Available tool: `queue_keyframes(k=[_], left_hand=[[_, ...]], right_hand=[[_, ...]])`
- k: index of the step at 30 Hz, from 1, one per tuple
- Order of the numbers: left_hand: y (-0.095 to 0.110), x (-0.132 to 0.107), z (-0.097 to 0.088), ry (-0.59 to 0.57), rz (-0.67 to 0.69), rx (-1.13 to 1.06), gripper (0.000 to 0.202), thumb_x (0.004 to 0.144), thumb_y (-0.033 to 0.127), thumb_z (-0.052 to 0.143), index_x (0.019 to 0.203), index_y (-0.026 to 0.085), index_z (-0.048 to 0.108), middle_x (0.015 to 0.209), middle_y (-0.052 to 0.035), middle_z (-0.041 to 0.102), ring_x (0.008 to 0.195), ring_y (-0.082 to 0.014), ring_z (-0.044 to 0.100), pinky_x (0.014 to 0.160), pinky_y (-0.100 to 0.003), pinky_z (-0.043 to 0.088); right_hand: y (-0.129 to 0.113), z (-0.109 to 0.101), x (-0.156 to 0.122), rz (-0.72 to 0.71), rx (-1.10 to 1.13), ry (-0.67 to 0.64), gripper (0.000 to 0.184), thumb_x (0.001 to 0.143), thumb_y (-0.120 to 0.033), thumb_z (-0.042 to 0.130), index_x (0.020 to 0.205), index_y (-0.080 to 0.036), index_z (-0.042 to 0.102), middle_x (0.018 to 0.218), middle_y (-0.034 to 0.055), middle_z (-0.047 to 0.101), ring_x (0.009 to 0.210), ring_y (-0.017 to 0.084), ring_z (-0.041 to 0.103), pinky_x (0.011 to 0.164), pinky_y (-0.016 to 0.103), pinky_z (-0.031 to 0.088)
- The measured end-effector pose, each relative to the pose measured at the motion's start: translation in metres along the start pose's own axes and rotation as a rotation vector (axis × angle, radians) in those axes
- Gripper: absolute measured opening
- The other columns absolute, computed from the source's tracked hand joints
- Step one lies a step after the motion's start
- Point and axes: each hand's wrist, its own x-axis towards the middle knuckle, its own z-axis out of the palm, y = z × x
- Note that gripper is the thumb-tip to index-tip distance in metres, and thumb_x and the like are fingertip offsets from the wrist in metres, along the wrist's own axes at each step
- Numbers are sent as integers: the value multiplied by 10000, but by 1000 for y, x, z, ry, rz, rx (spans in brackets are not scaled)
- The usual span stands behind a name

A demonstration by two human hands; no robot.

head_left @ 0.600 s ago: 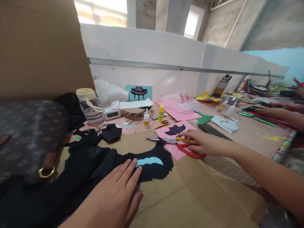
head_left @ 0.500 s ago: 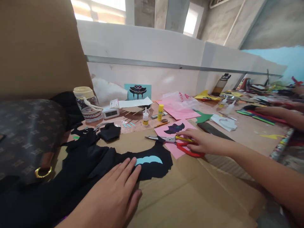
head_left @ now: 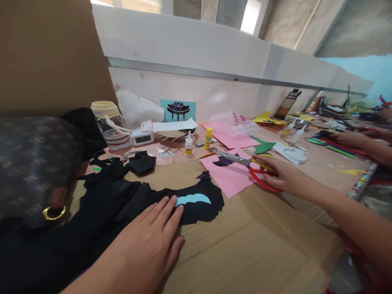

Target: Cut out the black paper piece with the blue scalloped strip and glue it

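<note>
My left hand lies flat with fingers stretched out, pressing on black fabric and on the left end of a light blue wavy paper cutout. My right hand grips the red and yellow handles of a pair of scissors, whose blades point left above a pink sheet of paper. Partly behind the blades, a dark purple-black cut shape rests on that sheet. The blades look closed together.
Cardboard covers the tabletop. Beyond it stand a glue bottle, a yellow glue stick, a small digital clock and a jar. A brown patterned bag is at left. Another person's hand works at far right.
My right hand has lifted the scissors and carried them right, off the black fabric's edge. My left hand keeps its place on the fabric. The view has tilted slightly downward.
</note>
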Motion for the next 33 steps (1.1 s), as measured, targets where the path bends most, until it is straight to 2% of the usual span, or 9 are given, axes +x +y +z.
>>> queue_keyframes(k=[4, 8, 15, 18, 22, 25, 26, 29, 33], left_hand=[[1, -1, 0, 41, 25, 18, 496, 958, 156, 319, 1177, 13, 740, 1267, -274, 685, 1136, -402, 700, 866, -493, 650], [1, 0, 0, 32, -5, 8, 498, 979, 178, 318, 1183, -1, 736, 1254, -282, 687, 1131, -405, 702, 857, -492, 653], [2, 4, -4, 46, -9, 2, 531, 978, 127, 264, 1165, -5, 744, 1233, -280, 697, 1110, -389, 716, 852, -483, 653], [5, 5, -1, 47, -61, -45, 526, 1015, 182, 272, 1187, 32, 746, 1259, -245, 695, 1133, -363, 712, 868, -474, 650], [8, 4, 8, 26, -136, -121, 498, 1044, 279, 312, 1244, 99, 731, 1338, -183, 666, 1209, -331, 678, 938, -483, 624], [9, 3, 12, 23, -144, -139, 482, 1039, 281, 334, 1263, 98, 720, 1360, -184, 652, 1225, -328, 669, 958, -482, 614], [9, 2, 11, 25, -146, -144, 480, 1038, 282, 339, 1262, 95, 719, 1362, -187, 650, 1227, -328, 668, 960, -482, 613], [8, 3, 7, 36, -148, -156, 476, 1041, 282, 343, 1257, 85, 719, 1356, -192, 655, 1230, -330, 666, 963, -477, 612], [6, 5, -2, 65, -119, -167, 470, 1046, 265, 340, 1259, 74, 713, 1325, -195, 677, 1196, -333, 687, 940, -460, 624]], right_hand=[[11, 7, -6, 22, -2, -12, 695, 902, -383, 531, 1532, -101, 447, 1437, 218, 602, 1245, 379, 629, 1025, 535, 519], [18, 14, -9, 25, 12, -29, 693, 902, -381, 513, 1534, -106, 446, 1484, 205, 576, 1279, 373, 620, 1045, 534, 517], [22, 3, -6, -31, 18, -67, 512, 907, -419, 544, 1355, -205, 668, 1337, 158, 686, 1181, 389, 661, 998, 569, 540], [1, -8, -4, -74, -28, -40, 451, 967, -469, 502, 1305, -240, 696, 1302, 151, 676, 1179, 377, 648, 1018, 571, 514], [-55, -11, 10, -235, -6, 44, 393, 1005, -409, 496, 1343, -275, 646, 1349, 95, 665, 1223, 315, 629, 1037, 487, 502], [-93, 0, 38, -362, 68, -40, 374, 1003, -365, 508, 1317, -238, 666, 1316, 118, 688, 1198, 305, 638, 1002, 460, 500], [-101, 6, 50, -384, 109, -132, 369, 989, -365, 542, 1306, -232, 677, 1312, 126, 687, 1185, 305, 639, 987, 449, 501], [-112, 24, 82, -402, 209, -269, 317, 898, -307, 678, 1201, -233, 734, 1116, 94, 743, 981, 250, 686, 849, 360, 529], [-115, 41, 91, -346, 277, -221, 109, 897, -274, 649, 921, -204, 730, 944, 61, 727, 856, 211, 657, 760, 324, 512]])
